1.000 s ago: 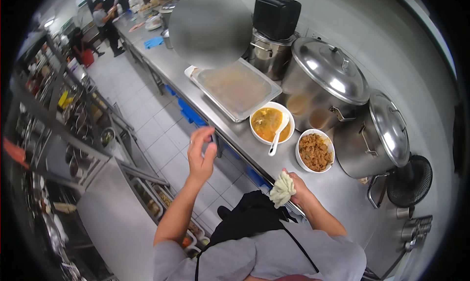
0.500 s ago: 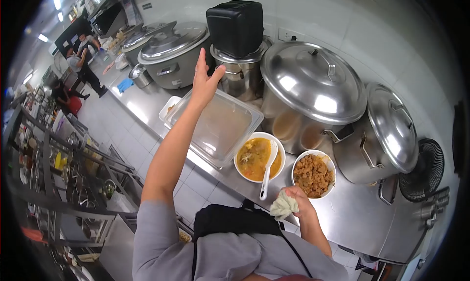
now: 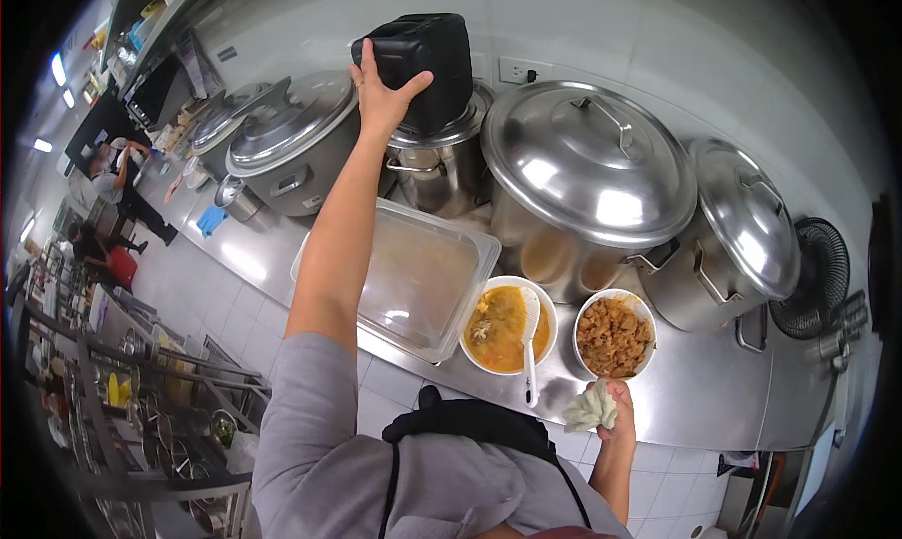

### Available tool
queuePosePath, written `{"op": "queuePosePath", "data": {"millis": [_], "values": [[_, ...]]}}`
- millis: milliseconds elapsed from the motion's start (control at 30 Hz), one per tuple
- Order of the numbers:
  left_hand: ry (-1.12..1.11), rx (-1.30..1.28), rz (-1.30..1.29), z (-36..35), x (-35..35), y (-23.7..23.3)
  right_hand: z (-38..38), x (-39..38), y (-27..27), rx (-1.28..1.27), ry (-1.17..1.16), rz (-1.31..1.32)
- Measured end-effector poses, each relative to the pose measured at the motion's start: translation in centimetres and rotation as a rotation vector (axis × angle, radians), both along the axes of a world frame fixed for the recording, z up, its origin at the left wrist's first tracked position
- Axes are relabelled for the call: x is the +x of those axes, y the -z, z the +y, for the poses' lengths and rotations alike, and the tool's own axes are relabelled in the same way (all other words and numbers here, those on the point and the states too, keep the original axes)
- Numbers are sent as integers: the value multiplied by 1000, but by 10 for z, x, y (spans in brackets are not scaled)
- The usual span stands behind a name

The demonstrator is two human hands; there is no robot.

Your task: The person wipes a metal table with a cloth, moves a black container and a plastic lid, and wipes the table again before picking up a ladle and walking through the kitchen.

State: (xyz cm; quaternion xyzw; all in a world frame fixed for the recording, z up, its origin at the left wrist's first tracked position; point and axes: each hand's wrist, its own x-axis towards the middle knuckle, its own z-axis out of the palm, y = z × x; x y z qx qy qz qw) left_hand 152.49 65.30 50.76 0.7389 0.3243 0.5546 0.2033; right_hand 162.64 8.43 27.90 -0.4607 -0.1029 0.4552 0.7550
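Observation:
My left hand (image 3: pixel 383 99) reaches up with fingers spread against a black boxy object (image 3: pixel 442 69), which stands on the lid of a steel pot (image 3: pixel 434 177). It overlaps the near side of that object; a firm grip is not visible. Crumpled in my right hand (image 3: pixel 617 412) is a pale cloth (image 3: pixel 590 407), held close to the counter's front edge. Just beyond it sits a white bowl of brown chopped food (image 3: pixel 615 337). Left of that, a bowl of orange-yellow soup (image 3: pixel 498 328) has a white ladle (image 3: pixel 530 351) resting in it.
A clear-lidded plastic tub (image 3: pixel 423 276) lies under my left forearm. Two big lidded pots (image 3: pixel 583 163) (image 3: pixel 742 219) and a black fan (image 3: pixel 816 276) line the right side. Grey rice cookers (image 3: pixel 296 144) and a blue cloth (image 3: pixel 211 220) are leftward. Several people stand farther back.
My left hand has moved up and forward from over the tub's far edge to the black boxy object. My right hand still holds the cloth, and the camera view has shifted.

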Motion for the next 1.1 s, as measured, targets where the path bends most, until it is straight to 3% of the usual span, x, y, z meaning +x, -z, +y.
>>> {"op": "queuePosePath", "data": {"millis": [367,467,567,667,767,900,1033,1100], "values": [[351,-26,-58,48,-22,-5,5,-12,7,-78,-14,-50],[79,82,64,52,-22,-13,-13,-11,1,-192,-103,-121],[97,253,110,40,-20,-33,-31,-15,-6,-317,-87,-136],[142,338,198,39,-10,-50,-58,-6,19,-488,17,-196],[71,459,262,53,-2,-49,-72,1,32,-696,223,-449],[91,433,263,63,-4,-47,-80,13,61,-843,725,-902],[245,294,285,65,-11,-59,-74,16,66,-958,903,-933],[135,340,326,58,-11,-63,-66,18,71,-1001,978,-986]]}}
